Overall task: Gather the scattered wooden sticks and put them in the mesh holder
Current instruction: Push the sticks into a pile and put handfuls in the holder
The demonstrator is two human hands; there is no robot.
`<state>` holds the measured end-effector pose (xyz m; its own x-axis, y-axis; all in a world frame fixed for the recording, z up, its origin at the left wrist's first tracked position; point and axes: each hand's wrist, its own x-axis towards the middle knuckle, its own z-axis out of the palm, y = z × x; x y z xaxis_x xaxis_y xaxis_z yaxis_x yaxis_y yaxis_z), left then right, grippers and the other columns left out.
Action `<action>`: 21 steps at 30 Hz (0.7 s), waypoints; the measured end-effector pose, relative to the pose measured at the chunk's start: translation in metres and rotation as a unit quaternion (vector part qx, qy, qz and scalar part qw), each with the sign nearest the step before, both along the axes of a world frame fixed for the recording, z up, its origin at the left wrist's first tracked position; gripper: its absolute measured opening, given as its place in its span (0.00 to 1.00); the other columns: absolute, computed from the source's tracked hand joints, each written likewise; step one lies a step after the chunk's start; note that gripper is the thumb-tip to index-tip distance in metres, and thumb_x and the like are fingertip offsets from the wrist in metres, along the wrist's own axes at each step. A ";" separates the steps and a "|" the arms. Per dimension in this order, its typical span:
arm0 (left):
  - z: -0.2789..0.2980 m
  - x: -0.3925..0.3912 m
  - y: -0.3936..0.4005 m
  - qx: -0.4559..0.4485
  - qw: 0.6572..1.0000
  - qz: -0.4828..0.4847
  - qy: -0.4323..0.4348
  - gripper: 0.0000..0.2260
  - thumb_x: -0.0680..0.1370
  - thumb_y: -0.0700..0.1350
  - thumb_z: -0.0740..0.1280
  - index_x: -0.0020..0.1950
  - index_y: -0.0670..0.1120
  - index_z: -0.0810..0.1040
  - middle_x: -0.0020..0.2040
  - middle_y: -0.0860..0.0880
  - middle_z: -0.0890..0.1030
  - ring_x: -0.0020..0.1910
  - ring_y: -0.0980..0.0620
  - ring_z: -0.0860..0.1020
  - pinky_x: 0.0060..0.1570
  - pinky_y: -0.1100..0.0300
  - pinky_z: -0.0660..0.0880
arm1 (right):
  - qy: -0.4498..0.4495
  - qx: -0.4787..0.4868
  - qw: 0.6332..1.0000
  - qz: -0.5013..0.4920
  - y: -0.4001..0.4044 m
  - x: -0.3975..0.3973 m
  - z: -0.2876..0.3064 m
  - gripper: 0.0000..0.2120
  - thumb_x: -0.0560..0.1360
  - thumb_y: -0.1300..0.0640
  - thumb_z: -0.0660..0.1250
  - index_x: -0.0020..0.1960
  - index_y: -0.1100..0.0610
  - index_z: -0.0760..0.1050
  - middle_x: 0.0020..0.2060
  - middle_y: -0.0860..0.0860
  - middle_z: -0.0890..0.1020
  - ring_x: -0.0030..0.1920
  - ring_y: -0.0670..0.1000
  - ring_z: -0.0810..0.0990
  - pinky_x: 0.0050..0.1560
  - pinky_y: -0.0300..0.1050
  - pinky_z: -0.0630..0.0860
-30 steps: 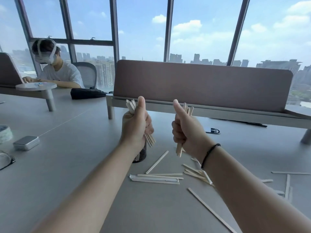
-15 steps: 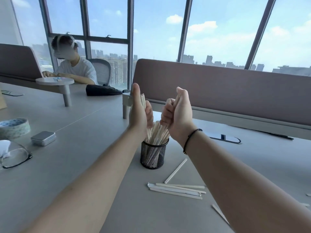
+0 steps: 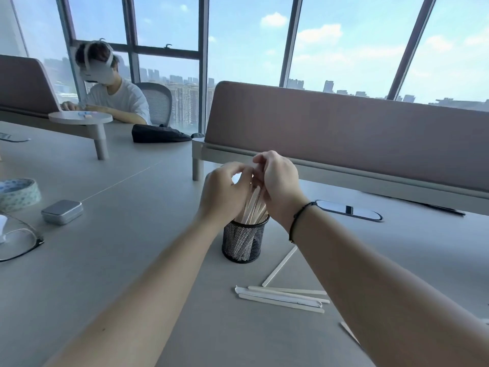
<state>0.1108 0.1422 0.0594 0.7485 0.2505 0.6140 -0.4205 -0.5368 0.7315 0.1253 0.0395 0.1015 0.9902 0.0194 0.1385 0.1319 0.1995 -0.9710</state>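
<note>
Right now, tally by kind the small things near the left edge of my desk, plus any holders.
Tape roll: 1
Metal tin: 1
Glasses: 1
Mesh holder: 1
Total: 4
A white thing at the frame edge is cut off, so it is not counted.

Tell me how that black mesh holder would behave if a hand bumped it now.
The mesh holder looks light, and the sticks lean out well above its rim, so it probably tips easily. On the smooth table it may slide instead.
</note>
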 end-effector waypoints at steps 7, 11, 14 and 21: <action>-0.015 0.001 0.004 -0.016 0.999 -0.008 0.046 0.19 0.83 0.50 0.59 0.37 0.43 0.77 0.29 0.52 0.74 0.31 0.51 0.70 0.34 0.55 0.68 | -0.276 -0.414 0.867 -0.022 -0.016 -0.002 -0.036 0.16 0.79 0.63 0.55 0.59 0.53 0.79 0.48 0.50 0.84 0.48 0.49 0.79 0.46 0.41 0.74; -0.015 -0.003 0.000 -0.051 0.998 -0.002 0.035 0.21 0.84 0.50 0.59 0.32 0.44 0.73 0.28 0.54 0.75 0.29 0.58 0.70 0.34 0.61 0.68 | -0.365 -0.489 0.792 0.027 -0.020 0.001 -0.047 0.13 0.80 0.55 0.52 0.59 0.55 0.72 0.47 0.51 0.81 0.50 0.53 0.76 0.55 0.53 0.72; -0.015 -0.008 -0.003 -0.074 0.997 -0.009 0.027 0.22 0.84 0.50 0.58 0.29 0.50 0.68 0.25 0.58 0.74 0.29 0.59 0.70 0.33 0.65 0.66 | -0.359 -0.604 0.711 0.017 -0.023 0.001 -0.051 0.25 0.81 0.50 0.50 0.76 0.56 0.60 0.61 0.52 0.77 0.69 0.56 0.68 0.70 0.58 0.62; -0.020 -0.013 -0.007 0.028 0.999 0.011 0.011 0.17 0.82 0.56 0.56 0.54 0.47 0.80 0.55 0.51 0.82 0.59 0.51 0.76 0.62 0.52 0.72 | -0.333 -0.610 0.719 -0.014 -0.039 -0.009 -0.043 0.35 0.79 0.41 0.55 0.81 0.47 0.45 0.79 0.53 0.57 0.79 0.54 0.51 0.76 0.62 0.50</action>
<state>0.0982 0.1355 0.0393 0.7568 0.2319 0.6112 -0.3926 -0.5864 0.7085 0.1161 0.0009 0.0582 0.7148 0.5094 0.4792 0.6353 -0.7594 -0.1402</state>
